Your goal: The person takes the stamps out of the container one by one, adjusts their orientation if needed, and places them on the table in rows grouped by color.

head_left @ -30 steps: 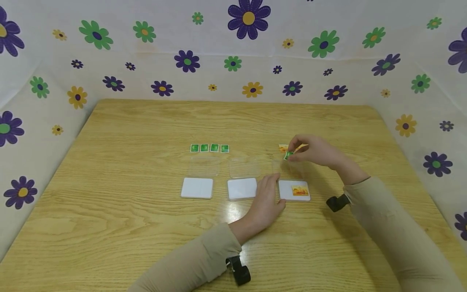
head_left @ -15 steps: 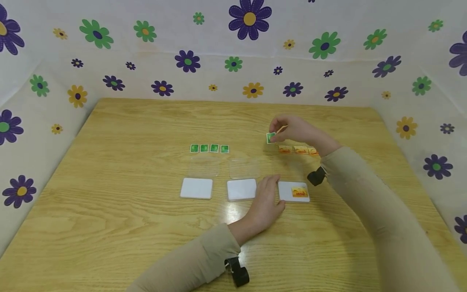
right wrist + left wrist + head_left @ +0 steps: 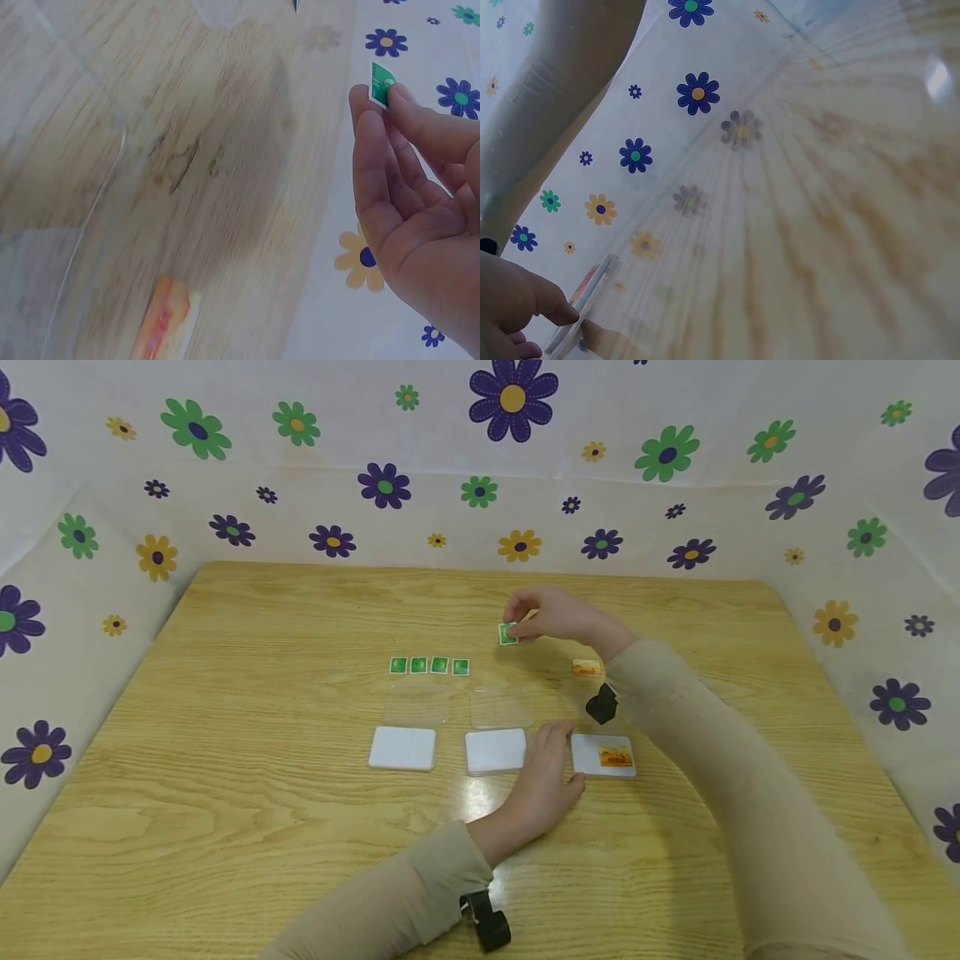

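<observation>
My right hand (image 3: pixel 558 614) pinches a small square green card (image 3: pixel 507 633) with a white border between thumb and fingers. The card is above the table, behind and to the right of a row of several green cards (image 3: pixel 439 665). In the right wrist view the green card (image 3: pixel 381 84) shows at the fingertips. My left hand (image 3: pixel 542 777) holds the left side of the rightmost flat white case (image 3: pixel 587 754), fingertips at its far corner and thumb at its near corner. An orange card (image 3: pixel 616 756) lies on this case. In the left wrist view a finger touches the case's edge (image 3: pixel 592 292).
Two more white cases (image 3: pixel 402 748) lie to the left in the same row. Clear plastic lids (image 3: pixel 501 707) lie behind the cases. An orange card (image 3: pixel 587 668) lies at the right, with my right forearm hiding its neighbours. A flowered cloth (image 3: pixel 435 435) stands around the wooden table (image 3: pixel 225 827).
My right hand has lifted the green card away from beside the orange cards and carried it left and toward the far side. The left hand has stayed at the right case.
</observation>
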The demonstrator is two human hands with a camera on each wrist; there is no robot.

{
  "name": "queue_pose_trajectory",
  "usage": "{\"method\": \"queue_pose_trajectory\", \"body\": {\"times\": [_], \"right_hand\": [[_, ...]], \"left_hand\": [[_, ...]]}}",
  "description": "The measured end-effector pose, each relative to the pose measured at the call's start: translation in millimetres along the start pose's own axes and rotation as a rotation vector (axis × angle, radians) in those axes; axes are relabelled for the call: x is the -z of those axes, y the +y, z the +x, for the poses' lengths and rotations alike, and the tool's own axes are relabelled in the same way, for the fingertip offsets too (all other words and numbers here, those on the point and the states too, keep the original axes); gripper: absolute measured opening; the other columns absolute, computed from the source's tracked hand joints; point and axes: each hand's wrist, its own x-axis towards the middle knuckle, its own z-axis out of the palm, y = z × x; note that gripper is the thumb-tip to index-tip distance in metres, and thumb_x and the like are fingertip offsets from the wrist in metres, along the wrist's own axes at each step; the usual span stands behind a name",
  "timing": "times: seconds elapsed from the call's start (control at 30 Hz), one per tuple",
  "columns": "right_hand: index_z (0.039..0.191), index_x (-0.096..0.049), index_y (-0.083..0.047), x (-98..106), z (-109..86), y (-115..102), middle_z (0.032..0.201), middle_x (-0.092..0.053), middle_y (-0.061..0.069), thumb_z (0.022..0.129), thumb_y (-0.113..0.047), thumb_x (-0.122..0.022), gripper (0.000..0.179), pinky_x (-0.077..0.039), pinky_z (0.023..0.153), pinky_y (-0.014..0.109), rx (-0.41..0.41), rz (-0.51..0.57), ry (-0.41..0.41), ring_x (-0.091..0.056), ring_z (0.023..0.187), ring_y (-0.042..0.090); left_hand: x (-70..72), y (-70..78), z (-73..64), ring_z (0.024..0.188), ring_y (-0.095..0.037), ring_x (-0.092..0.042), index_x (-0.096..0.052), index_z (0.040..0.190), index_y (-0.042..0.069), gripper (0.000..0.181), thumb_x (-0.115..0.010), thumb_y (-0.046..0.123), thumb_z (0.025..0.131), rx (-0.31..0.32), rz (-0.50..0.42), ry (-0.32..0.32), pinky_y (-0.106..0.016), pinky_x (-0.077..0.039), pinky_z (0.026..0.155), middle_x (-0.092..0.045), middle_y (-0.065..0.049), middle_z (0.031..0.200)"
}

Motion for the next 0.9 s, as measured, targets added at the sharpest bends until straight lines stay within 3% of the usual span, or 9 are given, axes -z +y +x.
{"method": "queue_pose_trajectory", "body": {"times": [0.47,0.9], "right_hand": [[0.102,-0.058,0.0,-22,23.7,1,0.097,-0.055,0.014,0.088,-0.003,-0.067,0.017,-0.056,0.076,0.035,-0.012,0.036,-0.057,-0.061,0.085,0.025],[0.097,-0.061,-0.001,-34,32.0,-1,0.084,-0.06,0.011,0.088,-0.005,-0.067,0.012,-0.054,0.066,0.029,-0.041,-0.109,-0.197,-0.061,0.072,0.02]], "left_hand": [[0.3,0.4,-0.4,0.121,-0.027,-0.04,-0.042,0.13,-0.004,0.054,-0.068,0.003,0.083,-0.03,0.04,0.028,-0.032,-0.035,0.103,-0.044,-0.015,0.13],[0.4,-1.5,-0.5,0.119,-0.027,-0.04,-0.042,0.128,-0.006,0.052,-0.068,0.004,0.084,-0.039,0.029,0.025,-0.033,-0.035,0.102,-0.044,-0.016,0.128]]}}
